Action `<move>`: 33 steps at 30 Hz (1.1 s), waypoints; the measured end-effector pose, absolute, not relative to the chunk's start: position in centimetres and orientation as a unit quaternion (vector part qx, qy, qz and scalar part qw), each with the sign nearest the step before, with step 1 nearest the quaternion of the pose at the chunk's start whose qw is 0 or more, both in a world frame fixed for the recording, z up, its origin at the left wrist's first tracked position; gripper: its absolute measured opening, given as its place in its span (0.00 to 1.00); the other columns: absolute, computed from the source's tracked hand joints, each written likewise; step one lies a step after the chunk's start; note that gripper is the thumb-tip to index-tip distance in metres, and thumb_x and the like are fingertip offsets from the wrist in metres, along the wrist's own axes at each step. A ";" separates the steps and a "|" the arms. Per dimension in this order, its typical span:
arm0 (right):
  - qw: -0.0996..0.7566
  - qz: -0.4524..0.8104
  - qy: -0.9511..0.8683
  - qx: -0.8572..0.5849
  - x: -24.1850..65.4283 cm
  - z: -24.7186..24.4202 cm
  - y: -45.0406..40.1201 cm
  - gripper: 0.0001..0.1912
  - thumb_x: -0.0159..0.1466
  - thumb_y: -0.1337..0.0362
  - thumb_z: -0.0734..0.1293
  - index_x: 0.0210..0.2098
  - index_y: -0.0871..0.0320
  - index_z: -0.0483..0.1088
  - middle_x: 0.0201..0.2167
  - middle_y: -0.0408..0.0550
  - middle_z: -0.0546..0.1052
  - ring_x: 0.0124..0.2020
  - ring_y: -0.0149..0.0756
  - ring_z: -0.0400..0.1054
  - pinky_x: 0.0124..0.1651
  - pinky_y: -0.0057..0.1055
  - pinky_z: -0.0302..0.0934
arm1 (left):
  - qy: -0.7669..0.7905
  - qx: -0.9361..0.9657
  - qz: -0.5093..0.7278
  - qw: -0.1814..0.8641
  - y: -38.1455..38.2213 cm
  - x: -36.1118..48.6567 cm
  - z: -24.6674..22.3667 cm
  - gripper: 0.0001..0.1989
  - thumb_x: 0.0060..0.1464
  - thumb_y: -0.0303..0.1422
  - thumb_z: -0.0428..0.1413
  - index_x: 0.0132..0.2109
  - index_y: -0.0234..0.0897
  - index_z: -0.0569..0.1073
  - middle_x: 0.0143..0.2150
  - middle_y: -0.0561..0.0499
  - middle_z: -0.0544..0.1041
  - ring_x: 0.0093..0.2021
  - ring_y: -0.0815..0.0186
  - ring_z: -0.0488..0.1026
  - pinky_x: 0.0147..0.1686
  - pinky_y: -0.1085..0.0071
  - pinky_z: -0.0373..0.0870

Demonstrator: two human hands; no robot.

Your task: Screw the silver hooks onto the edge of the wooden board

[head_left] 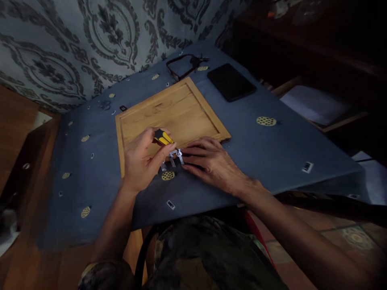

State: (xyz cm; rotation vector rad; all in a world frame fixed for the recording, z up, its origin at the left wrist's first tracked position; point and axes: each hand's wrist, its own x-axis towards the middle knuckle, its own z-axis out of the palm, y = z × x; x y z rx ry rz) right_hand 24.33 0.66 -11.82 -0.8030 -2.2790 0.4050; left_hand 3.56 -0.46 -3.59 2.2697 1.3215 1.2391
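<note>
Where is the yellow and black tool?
Head view: the tool is in the left hand, above the near edge of the wooden panel, left of the right hand.

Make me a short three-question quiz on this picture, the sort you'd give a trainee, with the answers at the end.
1. Multiple choice: what is the left hand holding?
a) a pair of scissors
b) a yellow-and-black tool
c) a bunch of keys

2. True or false: the flat black object lies on top of the wooden panel.

3. Fill in the blank: the small fitting at the fingertips of the right hand is ____ in colour.

Key: 1 b; 2 false, it lies on the blue cloth, apart from the panel; 3 silvery.
</note>
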 end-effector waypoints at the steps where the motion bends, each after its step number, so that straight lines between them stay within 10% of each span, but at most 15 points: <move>1: 0.336 0.158 -0.876 -0.310 24.3 -11.8 0.7 0.12 0.71 0.59 0.64 0.46 0.51 0.79 0.51 0.47 0.82 0.54 0.45 0.70 0.59 0.49 0.60 | 0.451 0.764 0.444 0.126 -0.5 3.5 -3.6 0.07 0.60 0.33 0.62 0.44 0.40 0.75 0.41 0.53 0.80 0.40 0.69 0.78 0.44 0.72 0.75; 33: 0.343 0.149 -0.875 -0.306 24.3 -12.1 0.7 0.12 0.71 0.59 0.64 0.47 0.51 0.79 0.50 0.47 0.82 0.54 0.45 0.71 0.58 0.51 0.61 | 0.466 0.770 0.414 0.136 -0.3 3.9 -3.7 0.07 0.59 0.34 0.63 0.42 0.38 0.74 0.39 0.52 0.78 0.38 0.69 0.76 0.39 0.73 0.75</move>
